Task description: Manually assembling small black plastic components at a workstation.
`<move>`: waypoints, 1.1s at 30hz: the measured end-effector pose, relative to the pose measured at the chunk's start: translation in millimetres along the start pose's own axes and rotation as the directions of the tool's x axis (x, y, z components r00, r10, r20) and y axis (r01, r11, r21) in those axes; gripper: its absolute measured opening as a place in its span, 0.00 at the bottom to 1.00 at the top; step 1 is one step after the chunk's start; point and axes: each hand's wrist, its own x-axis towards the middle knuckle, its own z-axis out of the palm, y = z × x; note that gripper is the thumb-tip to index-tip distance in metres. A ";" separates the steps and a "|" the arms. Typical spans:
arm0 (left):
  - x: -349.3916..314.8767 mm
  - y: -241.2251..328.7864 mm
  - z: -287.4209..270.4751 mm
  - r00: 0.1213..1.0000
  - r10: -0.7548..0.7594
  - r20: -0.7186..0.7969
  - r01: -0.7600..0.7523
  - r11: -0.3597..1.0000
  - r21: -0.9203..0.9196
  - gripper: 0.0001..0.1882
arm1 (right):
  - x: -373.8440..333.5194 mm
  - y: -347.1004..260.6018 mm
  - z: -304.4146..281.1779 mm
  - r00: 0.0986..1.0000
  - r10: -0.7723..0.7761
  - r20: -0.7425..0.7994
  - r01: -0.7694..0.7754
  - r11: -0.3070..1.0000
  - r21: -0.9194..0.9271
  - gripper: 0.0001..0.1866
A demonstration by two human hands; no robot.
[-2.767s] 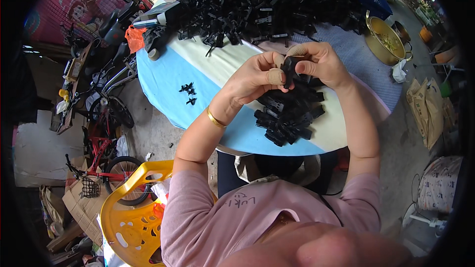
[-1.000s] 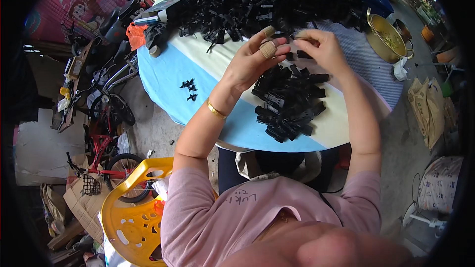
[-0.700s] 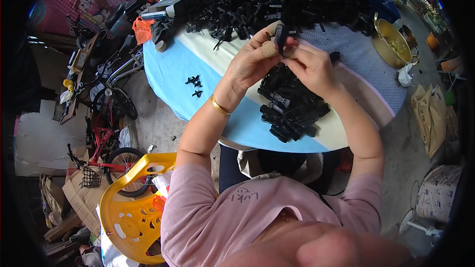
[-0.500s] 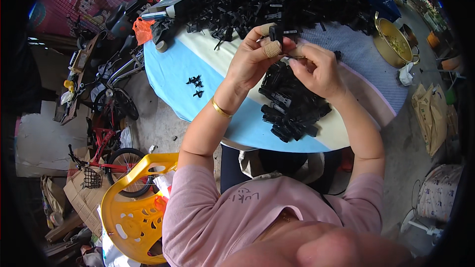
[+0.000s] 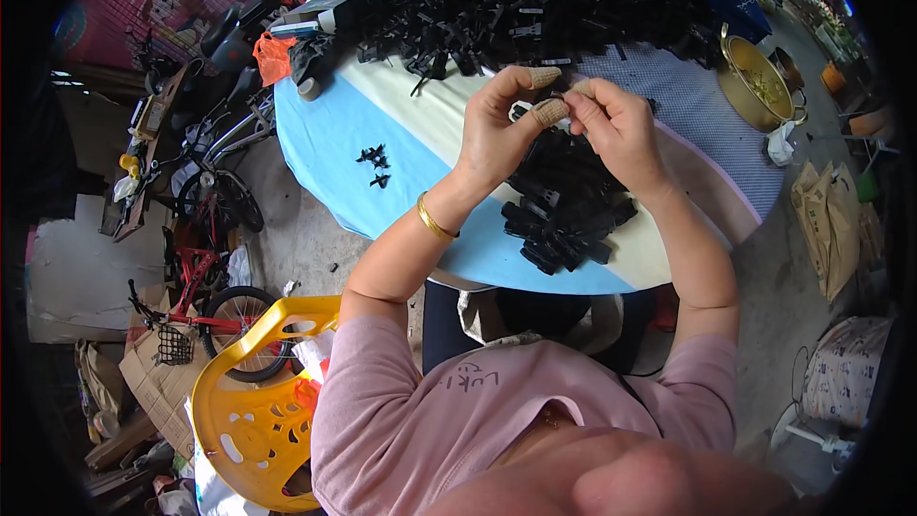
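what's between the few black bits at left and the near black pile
In the head view, the left wrist, wearing a gold bracelet, over blue cloth

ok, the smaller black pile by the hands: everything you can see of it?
The smaller pile of black clip-like pieces is a loose heap of slim, elongated parts, plastic by their sheen, overlapping at mixed angles; some catch grey highlights. It lies on the striped tablecloth toward the person's side, across the light blue and pale yellow stripes. The left hand and right hand are at its far end, partly hiding it; contact can't be told.
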 end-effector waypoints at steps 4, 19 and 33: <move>-1.5 -0.9 -3.4 0.993 0.121 -0.007 -0.120 0.988 0.098 0.11 | -0.3 -0.9 0.0 0.999 0.018 0.047 -0.016 0.999 -0.029 0.07; 10.4 4.7 -9.1 0.914 -0.353 0.199 0.397 0.685 -0.611 0.17 | 8.0 -4.3 -20.3 0.971 -0.227 0.071 0.233 0.969 -0.086 0.09; -2.2 4.6 3.8 0.968 -0.115 0.222 0.137 0.987 -0.087 0.21 | 10.1 5.3 -17.8 0.987 0.105 0.122 -0.124 0.980 0.158 0.06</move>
